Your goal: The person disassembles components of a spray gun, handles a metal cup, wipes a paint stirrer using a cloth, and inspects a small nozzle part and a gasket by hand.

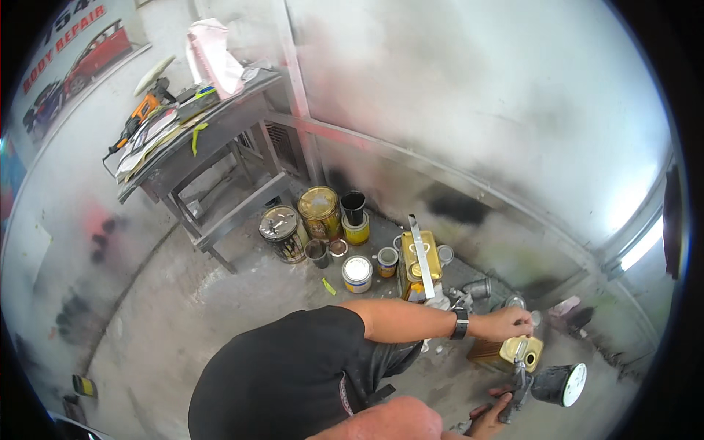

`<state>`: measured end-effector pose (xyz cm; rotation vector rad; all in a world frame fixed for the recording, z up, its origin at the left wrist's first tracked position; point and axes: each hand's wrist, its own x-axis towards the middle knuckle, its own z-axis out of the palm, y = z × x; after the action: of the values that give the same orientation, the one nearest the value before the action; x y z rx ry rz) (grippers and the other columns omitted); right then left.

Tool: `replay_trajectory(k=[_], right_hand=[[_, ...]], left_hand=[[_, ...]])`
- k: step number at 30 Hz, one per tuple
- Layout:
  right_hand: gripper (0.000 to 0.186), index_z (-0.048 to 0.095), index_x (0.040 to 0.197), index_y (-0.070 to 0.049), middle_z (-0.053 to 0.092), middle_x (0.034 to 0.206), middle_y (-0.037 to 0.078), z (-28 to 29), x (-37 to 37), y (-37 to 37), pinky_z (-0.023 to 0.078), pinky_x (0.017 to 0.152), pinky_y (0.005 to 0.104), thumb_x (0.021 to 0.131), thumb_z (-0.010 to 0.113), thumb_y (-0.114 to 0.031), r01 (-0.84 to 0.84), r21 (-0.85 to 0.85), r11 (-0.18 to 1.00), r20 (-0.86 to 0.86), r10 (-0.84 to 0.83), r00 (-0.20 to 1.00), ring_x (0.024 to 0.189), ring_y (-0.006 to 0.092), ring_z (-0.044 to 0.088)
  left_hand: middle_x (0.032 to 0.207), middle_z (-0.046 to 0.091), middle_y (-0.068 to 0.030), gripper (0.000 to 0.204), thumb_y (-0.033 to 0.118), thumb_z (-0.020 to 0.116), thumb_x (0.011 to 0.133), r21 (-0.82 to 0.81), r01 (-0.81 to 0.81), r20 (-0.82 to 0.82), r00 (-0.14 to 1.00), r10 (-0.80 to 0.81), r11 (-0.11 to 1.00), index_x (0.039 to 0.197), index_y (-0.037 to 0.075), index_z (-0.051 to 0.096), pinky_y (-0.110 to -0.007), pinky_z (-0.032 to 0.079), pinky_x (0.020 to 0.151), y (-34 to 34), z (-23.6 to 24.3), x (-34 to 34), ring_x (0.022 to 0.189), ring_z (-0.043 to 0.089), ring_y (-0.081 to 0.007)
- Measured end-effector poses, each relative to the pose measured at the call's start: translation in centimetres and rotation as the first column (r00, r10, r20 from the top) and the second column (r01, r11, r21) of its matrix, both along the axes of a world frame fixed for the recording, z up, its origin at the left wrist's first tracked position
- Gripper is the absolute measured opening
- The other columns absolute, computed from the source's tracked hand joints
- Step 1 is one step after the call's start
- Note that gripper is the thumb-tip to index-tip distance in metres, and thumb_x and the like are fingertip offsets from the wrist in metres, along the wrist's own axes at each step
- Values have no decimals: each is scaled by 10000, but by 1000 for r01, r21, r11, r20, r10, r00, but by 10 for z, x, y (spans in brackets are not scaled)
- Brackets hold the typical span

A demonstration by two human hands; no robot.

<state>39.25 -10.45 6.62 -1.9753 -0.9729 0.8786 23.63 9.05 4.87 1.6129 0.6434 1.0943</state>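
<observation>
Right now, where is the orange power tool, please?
In the head view, the orange power tool lies at upper left, on the grey table, next to loose papers.

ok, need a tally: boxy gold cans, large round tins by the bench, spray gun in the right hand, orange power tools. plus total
Boxy gold cans: 2
Large round tins by the bench: 2
Spray gun in right hand: 1
Orange power tools: 1
Total: 6
</observation>
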Motion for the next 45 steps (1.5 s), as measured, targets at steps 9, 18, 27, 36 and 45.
replay_trajectory(k=[9, 18, 27, 36, 45], right_hand=[[642, 592, 799, -14, 567, 650, 92, -14, 5, 12, 444, 603, 373, 984, 435, -608, 31, -170, 985, -35, -37, 999, 595, 215, 505], [506, 539, 884, -19, 547, 699, 67, -77, 37, 15, 467, 590, 335, 1022, 420, -490, -354, -59, 933, -34, 352, 935, 616, 182, 533], [491, 533, 1204, 25, 635, 970, 116, -128, 23, 13, 533, 598, 321, 979, 562, -411, -441, -124, 889, -135, 425, 895, 748, 196, 635], [347, 694, 933, -17, 720, 836, 59, -206, 35, 39, 516, 746, 319, 904, 690, -363, -578, -355, 735, -339, 475, 812, 799, 159, 664], [325, 656, 939, -13, 701, 809, 67, -232, 35, 14, 516, 742, 330, 889, 727, -327, -624, -363, 692, -369, 509, 778, 785, 159, 658]], left_hand=[[830, 671, -66, 241, 227, 598, 966, -121, 61, -128, 989, -76, 991, 910, 0, 657, -296, 473, 708, 18, 14, -21, 771, 583, -105], [1027, 731, -103, 254, 208, 642, 935, 585, -709, -305, 257, 917, 393, 1091, 15, 693, -339, 532, 838, 51, 143, -363, 926, 676, -176], [960, 693, -236, 233, 137, 515, 896, 974, -180, -224, -789, 572, 134, 1037, 51, 679, -472, 535, 823, 24, 259, -691, 937, 670, -382], [1037, 697, -210, 290, 191, 490, 910, 832, 90, -185, -885, 427, 547, 1032, 15, 685, -478, 525, 811, 9, 348, -958, 959, 668, -377], [1020, 708, -195, 290, 207, 492, 920, 737, -74, -232, -961, 149, 672, 1008, 27, 702, -457, 533, 779, 46, 312, -970, 952, 677, -362]])
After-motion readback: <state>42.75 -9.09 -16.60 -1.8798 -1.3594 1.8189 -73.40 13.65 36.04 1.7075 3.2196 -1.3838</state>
